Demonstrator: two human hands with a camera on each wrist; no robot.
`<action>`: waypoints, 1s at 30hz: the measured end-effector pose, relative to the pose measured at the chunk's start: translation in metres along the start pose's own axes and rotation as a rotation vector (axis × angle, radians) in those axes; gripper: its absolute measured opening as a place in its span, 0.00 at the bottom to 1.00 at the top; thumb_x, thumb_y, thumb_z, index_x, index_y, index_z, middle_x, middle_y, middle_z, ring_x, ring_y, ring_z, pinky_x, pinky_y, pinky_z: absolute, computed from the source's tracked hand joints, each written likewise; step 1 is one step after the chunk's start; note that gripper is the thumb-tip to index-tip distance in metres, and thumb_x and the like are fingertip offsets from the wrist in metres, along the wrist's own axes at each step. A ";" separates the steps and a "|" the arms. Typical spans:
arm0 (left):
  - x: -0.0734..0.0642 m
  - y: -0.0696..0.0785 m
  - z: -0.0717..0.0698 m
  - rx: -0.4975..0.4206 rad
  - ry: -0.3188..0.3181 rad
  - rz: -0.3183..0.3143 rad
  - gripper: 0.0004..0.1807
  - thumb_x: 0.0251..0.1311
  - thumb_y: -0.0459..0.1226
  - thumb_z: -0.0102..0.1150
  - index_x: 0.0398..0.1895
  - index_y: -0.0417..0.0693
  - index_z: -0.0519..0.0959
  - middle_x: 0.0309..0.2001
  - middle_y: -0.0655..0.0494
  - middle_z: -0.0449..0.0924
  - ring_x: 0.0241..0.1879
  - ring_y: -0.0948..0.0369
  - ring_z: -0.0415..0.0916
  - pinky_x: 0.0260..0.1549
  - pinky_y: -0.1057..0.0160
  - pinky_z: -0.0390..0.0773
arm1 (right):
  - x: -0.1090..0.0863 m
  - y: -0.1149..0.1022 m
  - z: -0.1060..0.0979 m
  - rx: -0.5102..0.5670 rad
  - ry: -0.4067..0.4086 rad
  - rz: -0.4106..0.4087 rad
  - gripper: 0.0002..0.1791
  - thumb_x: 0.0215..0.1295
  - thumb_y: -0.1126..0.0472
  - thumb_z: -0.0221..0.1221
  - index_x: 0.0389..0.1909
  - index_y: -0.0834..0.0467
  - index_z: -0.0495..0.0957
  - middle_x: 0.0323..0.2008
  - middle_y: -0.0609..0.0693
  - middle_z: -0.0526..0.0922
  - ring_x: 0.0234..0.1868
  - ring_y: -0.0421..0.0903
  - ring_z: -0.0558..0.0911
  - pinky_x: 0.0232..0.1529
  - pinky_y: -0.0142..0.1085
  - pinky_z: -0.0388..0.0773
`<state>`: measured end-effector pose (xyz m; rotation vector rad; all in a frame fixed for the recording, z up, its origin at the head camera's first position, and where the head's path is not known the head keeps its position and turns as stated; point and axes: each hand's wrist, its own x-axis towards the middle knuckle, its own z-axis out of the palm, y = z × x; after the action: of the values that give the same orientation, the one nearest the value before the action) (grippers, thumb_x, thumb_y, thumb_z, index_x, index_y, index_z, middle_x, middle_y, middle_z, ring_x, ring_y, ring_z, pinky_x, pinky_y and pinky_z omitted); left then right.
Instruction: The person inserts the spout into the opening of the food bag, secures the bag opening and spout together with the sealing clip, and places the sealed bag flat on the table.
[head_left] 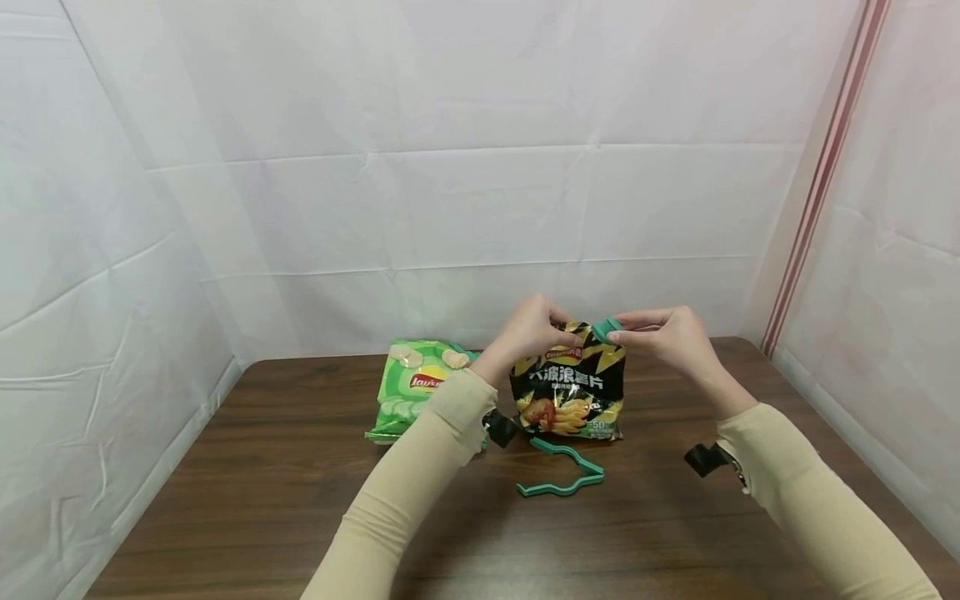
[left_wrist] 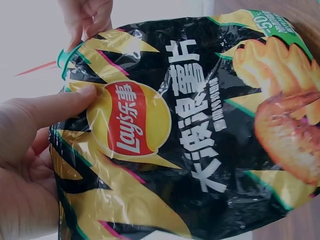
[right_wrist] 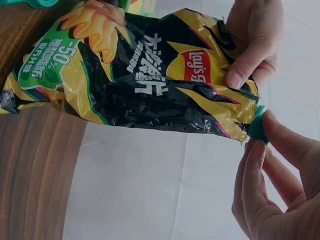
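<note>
A black and yellow Lay's chip bag stands upright on the table. My left hand pinches its top edge, with the thumb on the front by the Lay's logo. At the bag's top right corner, my right hand pinches a small green clip between thumb and fingertips. The clip touches the bag's edge; whether it grips the film I cannot tell. In the left wrist view, part of the green clip shows under the right hand's fingers.
Left of the black bag lies a green Lay's chip bag, partly behind my left arm. A bent green plastic strip lies on the brown wooden table in front of the black bag. White cloth hangs behind and at both sides.
</note>
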<state>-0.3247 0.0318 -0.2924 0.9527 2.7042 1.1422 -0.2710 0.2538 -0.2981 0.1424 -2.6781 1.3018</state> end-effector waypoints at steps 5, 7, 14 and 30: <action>0.001 -0.008 0.004 -0.046 -0.018 0.012 0.11 0.54 0.38 0.68 0.19 0.43 0.82 0.12 0.59 0.70 0.12 0.66 0.55 0.15 0.70 0.59 | 0.001 0.002 0.000 0.007 -0.023 -0.002 0.33 0.47 0.36 0.67 0.50 0.53 0.83 0.47 0.57 0.84 0.48 0.53 0.83 0.45 0.46 0.78; 0.002 -0.010 0.007 -0.061 -0.012 0.009 0.06 0.53 0.38 0.69 0.25 0.45 0.86 0.16 0.56 0.77 0.12 0.66 0.58 0.15 0.70 0.61 | 0.003 0.003 0.000 0.015 -0.028 0.001 0.33 0.47 0.36 0.67 0.50 0.54 0.83 0.48 0.57 0.84 0.48 0.53 0.83 0.44 0.45 0.79; 0.002 -0.011 0.011 -0.069 0.029 0.007 0.04 0.54 0.37 0.68 0.27 0.46 0.86 0.16 0.54 0.78 0.10 0.65 0.59 0.15 0.70 0.65 | 0.006 0.003 0.001 0.021 -0.033 0.008 0.33 0.47 0.36 0.68 0.50 0.53 0.83 0.48 0.57 0.84 0.47 0.52 0.84 0.41 0.39 0.79; 0.000 -0.013 0.020 -0.090 0.131 -0.043 0.09 0.53 0.39 0.69 0.36 0.47 0.87 0.27 0.55 0.86 0.10 0.62 0.69 0.14 0.69 0.70 | 0.013 0.006 0.007 0.066 -0.039 0.004 0.32 0.48 0.38 0.68 0.50 0.54 0.82 0.48 0.58 0.83 0.48 0.53 0.83 0.47 0.47 0.78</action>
<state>-0.3254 0.0372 -0.3151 0.8306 2.7311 1.3501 -0.2853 0.2522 -0.3044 0.1716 -2.6699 1.4029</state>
